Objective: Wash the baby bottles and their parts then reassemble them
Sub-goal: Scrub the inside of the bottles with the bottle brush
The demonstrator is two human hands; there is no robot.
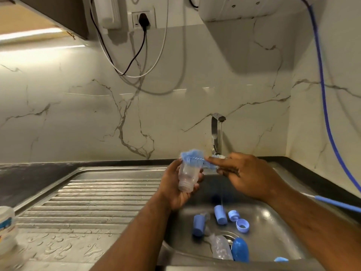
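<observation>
Head view: my left grip [175, 189] wraps the bottle [188, 176], neck down; right grip [246, 175] holds the brush [192, 155] crosswise over its upper end.

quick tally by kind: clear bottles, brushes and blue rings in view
clear bottle: 2
brush: 1
blue ring: 2
total: 5

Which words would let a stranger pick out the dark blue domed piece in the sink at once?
Start at the steel sink under the tap. At its near edge a clear bottle lies flat; the domed cover sits beside it on the right. It is darker and rounder than the pale blue caps farther back.
</observation>
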